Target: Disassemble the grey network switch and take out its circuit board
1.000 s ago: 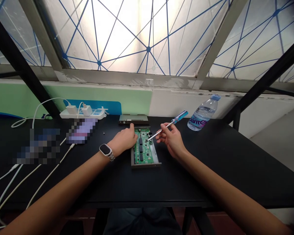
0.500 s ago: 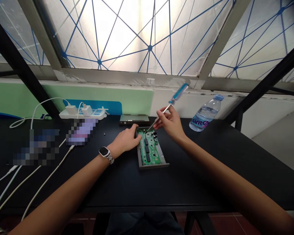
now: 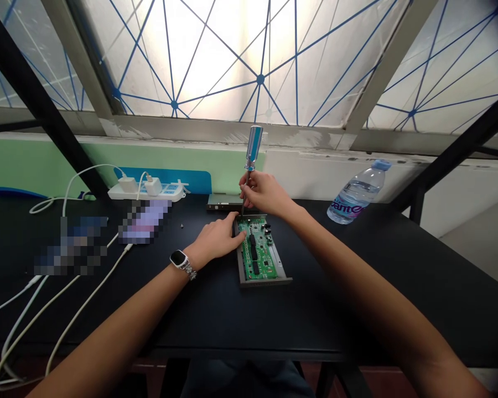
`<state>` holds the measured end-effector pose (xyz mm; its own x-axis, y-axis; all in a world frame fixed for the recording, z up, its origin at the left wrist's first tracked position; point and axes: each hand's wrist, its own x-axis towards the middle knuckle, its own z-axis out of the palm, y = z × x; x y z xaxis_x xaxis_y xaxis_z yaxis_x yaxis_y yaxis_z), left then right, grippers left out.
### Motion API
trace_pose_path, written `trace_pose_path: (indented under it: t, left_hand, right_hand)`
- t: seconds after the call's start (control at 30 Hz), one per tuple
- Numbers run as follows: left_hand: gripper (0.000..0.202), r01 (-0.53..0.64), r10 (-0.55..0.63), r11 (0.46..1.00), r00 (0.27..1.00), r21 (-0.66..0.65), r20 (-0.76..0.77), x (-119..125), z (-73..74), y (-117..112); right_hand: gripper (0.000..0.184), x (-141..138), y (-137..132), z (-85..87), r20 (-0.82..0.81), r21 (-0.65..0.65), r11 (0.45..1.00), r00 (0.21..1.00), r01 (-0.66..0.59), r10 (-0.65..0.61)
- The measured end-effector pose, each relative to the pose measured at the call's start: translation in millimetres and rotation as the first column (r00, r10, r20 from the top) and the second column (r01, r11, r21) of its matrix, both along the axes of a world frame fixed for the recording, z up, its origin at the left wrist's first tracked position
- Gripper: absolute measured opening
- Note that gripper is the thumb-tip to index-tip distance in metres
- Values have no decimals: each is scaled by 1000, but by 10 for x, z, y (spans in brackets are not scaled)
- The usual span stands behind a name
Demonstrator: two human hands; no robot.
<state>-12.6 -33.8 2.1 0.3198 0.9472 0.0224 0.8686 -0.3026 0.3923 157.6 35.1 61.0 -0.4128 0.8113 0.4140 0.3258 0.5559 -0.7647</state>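
Observation:
A green circuit board (image 3: 259, 251) lies in a grey metal tray (image 3: 265, 279) on the black table (image 3: 357, 276). My left hand (image 3: 218, 237) rests on the tray's left far edge, fingers curled against it. My right hand (image 3: 263, 192) is closed round the shaft of a screwdriver (image 3: 251, 149) with a clear blue handle. The screwdriver stands almost upright, its tip down at the board's far left corner. A watch sits on my left wrist.
A grey cover (image 3: 224, 202) lies just behind the board. A water bottle (image 3: 357, 193) lies at the right. A white power strip (image 3: 147, 190) with chargers and white cables (image 3: 66, 298) occupies the left, beside two blurred items. A small screw (image 3: 182, 225) lies near them.
My right hand swung the screwdriver from a slant to nearly upright and moved its tip to the board's far left corner. The left hand stayed on the tray.

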Motion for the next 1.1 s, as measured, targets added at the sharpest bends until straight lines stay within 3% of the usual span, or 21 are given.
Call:
trace_pose_path:
  t: [0.37,0.83,1.0,1.1]
  left_hand:
    - [67,-4,4,1000,1000,13,-19,7,-9,-19]
    - [64,19,-19,1000,1000,18,-5,-2,8,-19]
    - [48,9,-10,998,1000,68,11,-66,91,74]
    - [35,3,-22,988,992,152,121,-80,60,233]
  right_hand:
    - [7,-6,-33,-108,30,38,999,999,33,-34]
    - [9,-24,-31,-105,56,54,998,998,25,-28]
    - [18,6,-35,-48,138,27,999,990,-24,20]
    - [23,19,-45,-23,163,-1,999,986,-43,42]
